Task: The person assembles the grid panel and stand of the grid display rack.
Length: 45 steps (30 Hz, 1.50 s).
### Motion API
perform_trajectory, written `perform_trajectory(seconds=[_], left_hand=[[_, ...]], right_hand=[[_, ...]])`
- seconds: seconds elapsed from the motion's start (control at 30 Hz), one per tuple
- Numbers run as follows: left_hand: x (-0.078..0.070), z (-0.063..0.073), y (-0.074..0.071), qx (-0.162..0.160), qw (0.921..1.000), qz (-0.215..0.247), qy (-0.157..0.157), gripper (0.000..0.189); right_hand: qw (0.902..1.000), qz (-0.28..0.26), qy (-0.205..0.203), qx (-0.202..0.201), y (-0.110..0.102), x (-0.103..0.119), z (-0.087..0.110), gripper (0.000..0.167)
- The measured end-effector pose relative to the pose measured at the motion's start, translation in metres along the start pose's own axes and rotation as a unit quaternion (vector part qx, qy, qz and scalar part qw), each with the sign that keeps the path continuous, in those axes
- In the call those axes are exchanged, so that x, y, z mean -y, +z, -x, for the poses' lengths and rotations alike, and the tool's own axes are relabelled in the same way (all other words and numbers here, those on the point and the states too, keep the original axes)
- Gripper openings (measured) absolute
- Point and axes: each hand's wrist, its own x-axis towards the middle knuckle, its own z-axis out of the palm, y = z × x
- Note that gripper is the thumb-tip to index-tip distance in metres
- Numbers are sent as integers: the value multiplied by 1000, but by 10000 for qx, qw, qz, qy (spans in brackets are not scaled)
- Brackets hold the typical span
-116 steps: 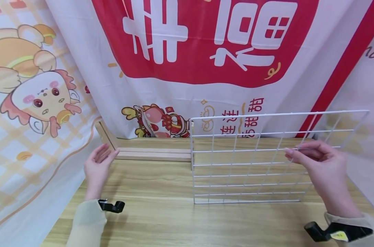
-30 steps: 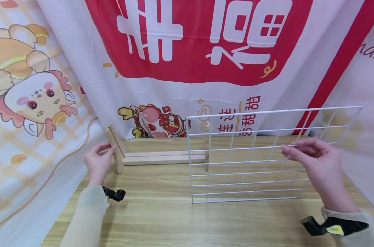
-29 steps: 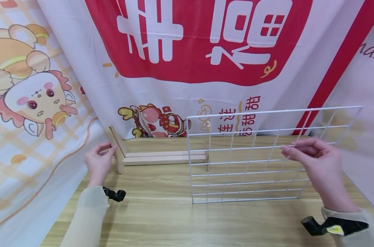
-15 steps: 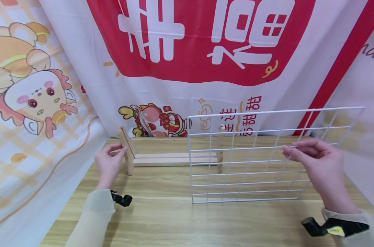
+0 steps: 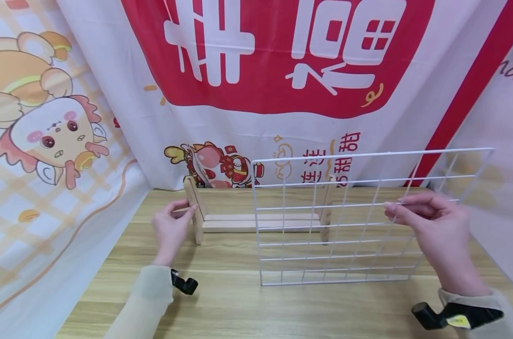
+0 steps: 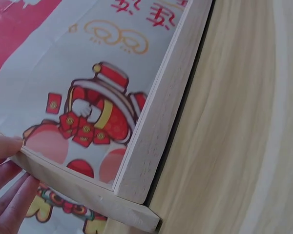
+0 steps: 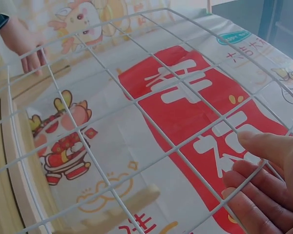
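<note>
My left hand pinches the left upright of a pale wooden stand, thumb on one side and fingers on the other in the left wrist view. The stand has two uprights joined by a low crossbar and sits on the table. My right hand holds a white wire grid panel by its wires near the right side. The panel stands up from the tabletop, nearer to me than the stand. Through its mesh the stand's right upright shows.
A wood-grain table spreads under everything. Printed cloth hangs behind and on the left, and more cloth closes off the right side. Each wrist wears a black strapped-on camera.
My left hand has slid the wooden stand to the right, further behind the grid panel, and slightly nearer. My right hand keeps its hold, and the panel has barely shifted.
</note>
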Motion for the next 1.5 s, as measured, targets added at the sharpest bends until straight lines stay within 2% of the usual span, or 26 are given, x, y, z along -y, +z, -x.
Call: perform_trajectory(seconds=[0.17, 0.33, 0.53, 0.63, 0.8, 0.93, 1.07, 1.13, 1.23, 1.33, 1.5], left_hand=[[-6, 10, 16, 132, 9994, 285, 108, 24], [-12, 20, 29, 336, 9983, 468, 60, 24], [-21, 28, 43, 488, 9962, 691, 214, 23], [-22, 31, 47, 509, 9956, 759, 223, 24], [-22, 32, 47, 594, 9946, 845, 133, 27], [-22, 26, 41, 871, 9904, 1069, 93, 36], [-25, 15, 33, 1173, 9856, 1213, 91, 48], [-28, 7, 29, 1384, 9840, 1119, 102, 55], [-32, -4, 25, 1828, 9805, 724, 59, 65], [-34, -14, 23, 2320, 9719, 397, -37, 72], [-32, -27, 25, 2684, 9622, 385, -246, 70]], right_hand=[[10000, -44, -86, -4, 2, 1, 2, 30], [10000, -48, -76, 18, 4, 2, 2, 29], [10000, 61, -17, -36, 4, 1, 3, 31], [9999, 118, -4, -40, 3, 1, 3, 31], [9999, -85, -55, 2, 3, 0, 3, 32], [9999, -33, -105, 37, 3, 0, 3, 31], [9999, -68, -82, 41, 3, 0, 3, 31], [10000, -55, -65, 39, 3, 0, 3, 31], [10000, 36, -39, 44, 3, 0, 3, 32], [9999, 97, -36, 53, 3, -1, 3, 32], [9990, 436, -55, 87, 2, 0, 3, 32]])
